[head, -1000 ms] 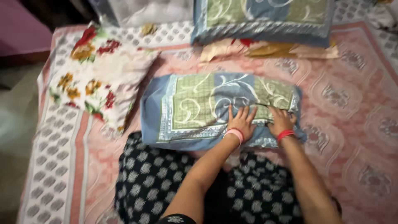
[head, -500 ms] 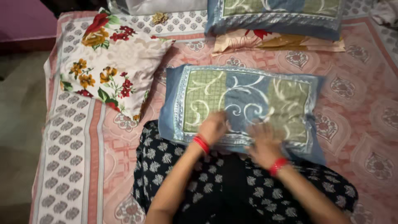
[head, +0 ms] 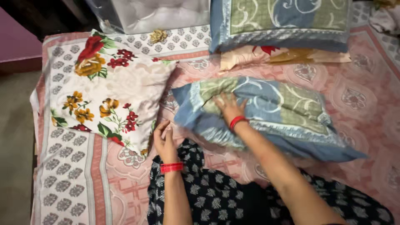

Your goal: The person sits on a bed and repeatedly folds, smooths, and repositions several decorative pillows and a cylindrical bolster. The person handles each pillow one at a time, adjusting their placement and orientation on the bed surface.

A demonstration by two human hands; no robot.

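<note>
Right now the blue-and-green pillow (head: 266, 112) lies mid-bed on the pink patterned bedsheet (head: 358, 96), its left end lifted & tilted, right end flat on the sheet. Right hand (head: 228, 107) is spread flat on the pillow's upper left part, fingers splayed, palm down, pressing the cover; not clamped round anything. Red bangle at that wrist. Left hand (head: 164, 139) is off the pillow, just beside its lower left corner, resting low on the sheet betw. the pillow & the floral pillow (head: 104, 87); fingers loosely curled, can't tell if anything's pinched in them, red bangles at wrist. Hands are apart, w/ the pillow's corner between.

Floral pillow (white w/ red, orange flowers) sits left of the blue one, near but not clearly touching. At the head of the bed: a 2nd blue-and-green pillow (head: 283, 21), lying on a cream-and-red printed cloth (head: 287, 56) that pokes out under it. Clear plastic bag (head: 158, 14) top centre-left, small gold flower bit (head: 158, 36) just below it. Person's lap in black fabric w/ white motifs (head: 208, 196) fills the bottom edge
</note>
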